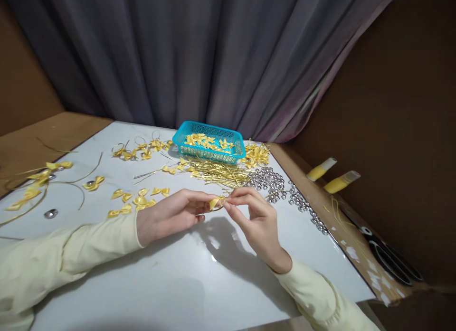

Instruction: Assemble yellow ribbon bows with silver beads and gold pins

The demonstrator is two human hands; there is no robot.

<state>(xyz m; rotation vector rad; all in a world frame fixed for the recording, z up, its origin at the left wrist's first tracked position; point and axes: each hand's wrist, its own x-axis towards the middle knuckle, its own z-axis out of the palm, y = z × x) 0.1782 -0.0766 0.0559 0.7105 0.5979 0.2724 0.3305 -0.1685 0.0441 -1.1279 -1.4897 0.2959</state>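
My left hand (pixel 174 211) is closed, pinching a small yellow ribbon bow (pixel 214 203) above the white board. Meeting it from the right, my right hand (pixel 254 219) has thumb and forefinger pressed together at the bow's edge. A thin gold cord (pixel 281 192) sticks out behind the right fingers and seems to run into that pinch; the fingers cover the exact join. Just beyond both hands lies a bundle of gold cords (pixel 217 172). A heap of silver rings or beads (pixel 269 181) spreads to its right, and loose yellow bows (pixel 142 200) lie left of my left hand.
A turquoise basket (pixel 210 157) with yellow bows stands at the back before a grey curtain (pixel 178 55). Bows with cords and silver pieces (pixel 93 183) lie at left. Along the right edge are black-handled scissors (pixel 388 260) and two yellow-filled tubes (pixel 342 181).
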